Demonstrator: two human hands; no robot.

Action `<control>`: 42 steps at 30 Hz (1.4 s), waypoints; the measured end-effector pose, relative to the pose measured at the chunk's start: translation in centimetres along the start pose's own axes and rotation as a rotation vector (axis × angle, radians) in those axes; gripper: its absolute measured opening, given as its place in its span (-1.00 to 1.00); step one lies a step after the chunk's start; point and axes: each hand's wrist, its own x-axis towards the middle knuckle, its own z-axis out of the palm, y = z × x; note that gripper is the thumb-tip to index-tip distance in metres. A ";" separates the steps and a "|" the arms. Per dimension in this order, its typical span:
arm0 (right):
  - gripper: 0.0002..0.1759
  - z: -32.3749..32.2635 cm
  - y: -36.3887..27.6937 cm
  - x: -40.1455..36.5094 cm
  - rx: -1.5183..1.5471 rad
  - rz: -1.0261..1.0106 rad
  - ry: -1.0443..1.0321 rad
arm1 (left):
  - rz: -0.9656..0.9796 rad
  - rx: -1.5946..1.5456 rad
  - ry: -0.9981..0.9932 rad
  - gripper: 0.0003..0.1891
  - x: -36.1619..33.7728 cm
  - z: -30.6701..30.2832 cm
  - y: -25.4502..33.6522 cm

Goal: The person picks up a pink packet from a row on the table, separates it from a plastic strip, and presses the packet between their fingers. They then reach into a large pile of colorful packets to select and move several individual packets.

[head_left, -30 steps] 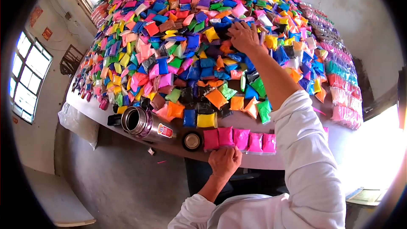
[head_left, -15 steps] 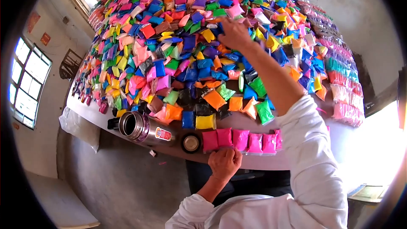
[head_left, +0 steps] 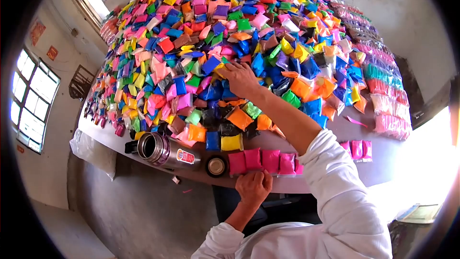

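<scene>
My right hand (head_left: pixel 240 79) reaches over the large heap of coloured packets (head_left: pixel 194 29), fingers stretched out and slightly bent. Its fingertips touch a yellow packet (head_left: pixel 220 66) beside a blue packet (head_left: pixel 211 64); no firm grip on either shows. At the table's near edge my left hand (head_left: pixel 254 187) rests as a closed fist, with nothing showing in it. Just beyond that fist lies a row of bright pink packets (head_left: pixel 252 159). My right forearm and sleeve hide part of this row, and more pink packets (head_left: pixel 357 150) show on the other side.
An uncapped steel flask (head_left: pixel 165 150) lies on its side at the front left, next to its round lid (head_left: pixel 216 166). Stacked bagged packets (head_left: pixel 388 93) line the right side of the table (head_left: pixel 335 175). A clear plastic bag (head_left: pixel 93 151) hangs at the left edge.
My right hand has moved nearer and to the left across the heap, shifting packets there. The left fist stays in place. More pink packets now show right of my sleeve.
</scene>
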 end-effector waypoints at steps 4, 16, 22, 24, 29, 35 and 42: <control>-0.69 -1.1 -2.6 -2.6 0.132 -0.118 0.108 | -0.023 -0.028 0.029 -0.69 0.3 -0.2 0.3; -0.68 0.1 0.9 -0.6 0.318 0.030 0.231 | -0.042 -0.057 0.005 -0.74 0.0 -0.2 0.1; -0.66 -0.3 8.4 3.8 0.360 0.424 0.418 | -0.060 -0.079 -0.058 -0.75 0.3 -0.5 0.2; -0.57 -0.1 9.3 4.9 0.310 0.472 0.344 | -0.040 -0.053 -0.059 -0.74 0.4 -0.6 0.0; -0.25 -1.3 7.2 6.8 0.161 0.570 0.008 | -0.005 -0.029 -0.024 -0.69 0.1 -0.1 -0.3; -0.40 2.0 7.3 4.1 -0.013 0.084 0.161 | 0.000 -0.054 0.014 -0.65 0.1 0.1 -0.3; -0.57 0.3 3.2 1.6 -0.034 -0.053 -0.203 | -0.017 -0.057 -0.038 -0.68 -0.2 0.0 -0.1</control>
